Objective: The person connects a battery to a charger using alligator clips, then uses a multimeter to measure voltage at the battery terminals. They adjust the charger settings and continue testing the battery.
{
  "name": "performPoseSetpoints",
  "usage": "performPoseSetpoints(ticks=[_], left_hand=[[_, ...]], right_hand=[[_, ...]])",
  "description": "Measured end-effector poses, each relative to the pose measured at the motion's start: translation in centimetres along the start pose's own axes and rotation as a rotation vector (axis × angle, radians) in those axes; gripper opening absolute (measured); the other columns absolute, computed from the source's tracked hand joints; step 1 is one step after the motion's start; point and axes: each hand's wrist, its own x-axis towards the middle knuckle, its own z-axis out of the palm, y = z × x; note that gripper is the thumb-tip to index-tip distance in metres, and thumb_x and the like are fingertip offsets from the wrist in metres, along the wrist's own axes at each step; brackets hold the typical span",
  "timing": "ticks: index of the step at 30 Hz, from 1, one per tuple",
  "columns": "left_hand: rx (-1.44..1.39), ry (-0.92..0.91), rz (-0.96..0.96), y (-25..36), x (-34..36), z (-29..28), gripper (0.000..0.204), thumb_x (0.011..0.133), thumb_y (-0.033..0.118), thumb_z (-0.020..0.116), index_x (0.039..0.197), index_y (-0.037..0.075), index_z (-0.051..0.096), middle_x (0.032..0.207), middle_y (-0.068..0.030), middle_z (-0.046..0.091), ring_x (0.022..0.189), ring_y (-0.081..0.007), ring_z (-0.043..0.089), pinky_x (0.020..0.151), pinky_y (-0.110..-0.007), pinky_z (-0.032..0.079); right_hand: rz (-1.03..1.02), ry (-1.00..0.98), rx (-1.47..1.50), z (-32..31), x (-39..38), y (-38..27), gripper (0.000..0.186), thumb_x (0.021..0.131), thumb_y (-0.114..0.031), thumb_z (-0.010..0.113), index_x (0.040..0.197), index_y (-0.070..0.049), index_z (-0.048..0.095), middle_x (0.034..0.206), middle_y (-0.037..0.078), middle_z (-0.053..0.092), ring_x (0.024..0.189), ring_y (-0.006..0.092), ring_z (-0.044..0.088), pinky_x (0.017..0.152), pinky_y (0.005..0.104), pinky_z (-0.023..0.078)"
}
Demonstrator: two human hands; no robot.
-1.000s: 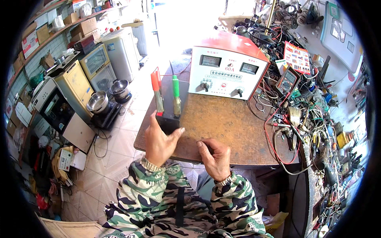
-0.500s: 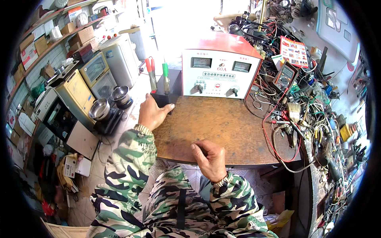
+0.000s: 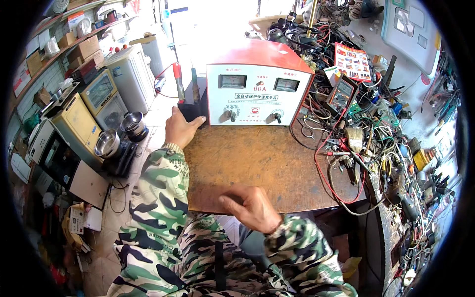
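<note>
At the far left of the wooden table, my left hand [image 3: 183, 126] is closed around the near end of a black box [image 3: 190, 111]. Its thumb lies across the front, and its other fingers are at the left side, partly hidden. A red-handled tool [image 3: 178, 76] and a second, darker-handled tool [image 3: 195, 89] stand upright at the box. Right beside it is a white battery charger [image 3: 257, 94] with a red top, two meters and two knobs. Over the table's front edge, my right hand [image 3: 255, 208] points left with thumb and blurred fingers apart; I see nothing in it.
The worn wooden table [image 3: 247, 153] has a red cable [image 3: 321, 173] looping over its right side. A multimeter [image 3: 342, 94], a brush [image 3: 355, 138] and tangled wires crowd the right. Two metal bowls [image 3: 107, 143] and a white cabinet [image 3: 131, 72] stand at the left.
The view has shifted, so the table things appear farther left. My right hand has turned from a curled fist to pointing left with looser fingers. My left hand stays on the black box.
</note>
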Motion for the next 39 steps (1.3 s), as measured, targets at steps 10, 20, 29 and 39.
performPoseSetpoints(ticks=[10,20,29,39], left_hand=[[0.239,-0.032,0.015,2.3,-0.7,-0.5,0.09,0.076,0.048,0.081,0.125,-0.019,0.046,0.101,-0.0336,0.066,0.093,-0.0456,0.068,0.081,-0.046,0.055],[0.381,-0.016,-0.035,1.8,-1.1,-1.7,0.093,0.076,0.054,0.078,0.125,-0.018,0.047,0.099,-0.0332,0.067,0.093,-0.0451,0.068,0.078,-0.049,0.055],[0.331,-0.05,-0.048,1.5,-0.8,-1.1,0.097,0.077,0.055,0.078,0.13,-0.019,0.044,0.106,-0.0359,0.065,0.101,-0.0462,0.065,0.085,-0.049,0.053],[0.32,-0.026,-0.029,1.8,-1.1,-0.9,0.099,0.077,0.055,0.077,0.131,-0.021,0.043,0.108,-0.0358,0.065,0.101,-0.0449,0.067,0.086,-0.047,0.054]], right_hand=[[-0.215,0.242,-0.532,-5.6,10.0,6.5,0.013,0.086,-0.013,0.068,0.087,0.0,0.067,0.077,0.017,0.066,0.072,0.0374,0.067,0.061,0.0416,0.053],[-0.277,0.051,-0.703,-5.2,10.1,8.3,0.015,0.084,-0.017,0.067,0.08,-0.004,0.062,0.075,0.014,0.063,0.069,0.0378,0.064,0.061,0.0455,0.053],[-0.219,0.118,-0.739,-6.9,10.2,8.8,0.018,0.085,-0.02,0.067,0.079,-0.003,0.066,0.078,0.015,0.067,0.07,0.038,0.066,0.064,0.0468,0.054],[-0.202,0.131,-0.739,-7.2,10.1,9.1,0.018,0.085,-0.018,0.066,0.081,-0.001,0.066,0.077,0.019,0.066,0.072,0.0399,0.065,0.065,0.0462,0.053]])
